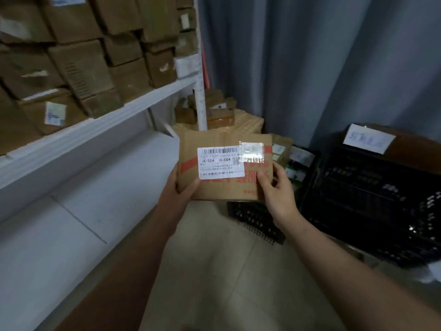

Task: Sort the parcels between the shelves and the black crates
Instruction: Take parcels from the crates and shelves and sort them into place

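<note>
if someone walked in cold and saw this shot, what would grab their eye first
First the flat cardboard parcel held up at the centre, its white label reading J6-S04, with the left hand and right hand gripping its lower corners. Next, the shelf at upper left packed with brown boxes. Then the black crates at right, one with a handwritten paper tag.

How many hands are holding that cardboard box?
2. The left hand grips the parcel at its lower left corner; the right hand grips its lower right edge.
</note>
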